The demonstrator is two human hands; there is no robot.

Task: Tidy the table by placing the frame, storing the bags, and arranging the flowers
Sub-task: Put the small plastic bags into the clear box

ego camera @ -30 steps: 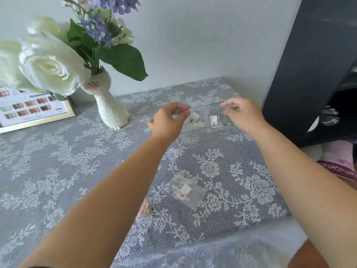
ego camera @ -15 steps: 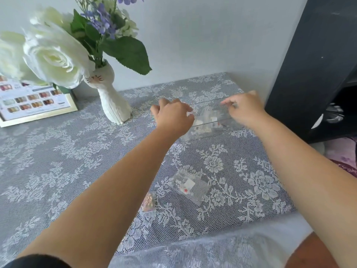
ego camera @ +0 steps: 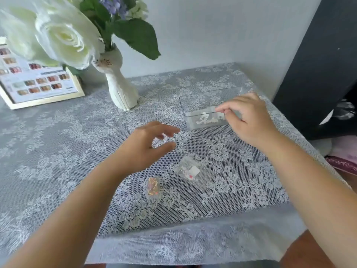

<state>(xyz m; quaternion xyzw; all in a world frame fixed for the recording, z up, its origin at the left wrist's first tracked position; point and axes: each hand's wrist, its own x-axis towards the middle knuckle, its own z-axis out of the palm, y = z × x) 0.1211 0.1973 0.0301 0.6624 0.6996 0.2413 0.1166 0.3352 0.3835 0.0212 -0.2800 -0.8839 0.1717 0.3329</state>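
Note:
A clear plastic box [ego camera: 195, 97] with small bags inside stands at the back right of the lace-covered table [ego camera: 58, 151]. My right hand [ego camera: 249, 120] hovers at the box's near right side, fingers curled and apart, holding nothing. My left hand [ego camera: 148, 147] is open above the cloth, left of the box. Two small clear bags lie in front: one with a white and red label [ego camera: 190, 171], one with shiny contents [ego camera: 153, 187]. A gold-edged frame [ego camera: 38, 84] leans at the back left. White and purple flowers [ego camera: 63, 33] stand in a white cat vase [ego camera: 119, 88].
A dark cabinet [ego camera: 318, 64] rises at the right beyond the table's edge. A pale wall runs behind the table. The cloth's front edge hangs near me, with brown floor below it.
Both hands have let go of the clear box and drawn back toward me. The left hand moved furthest, down and left. The box now rests on the table.

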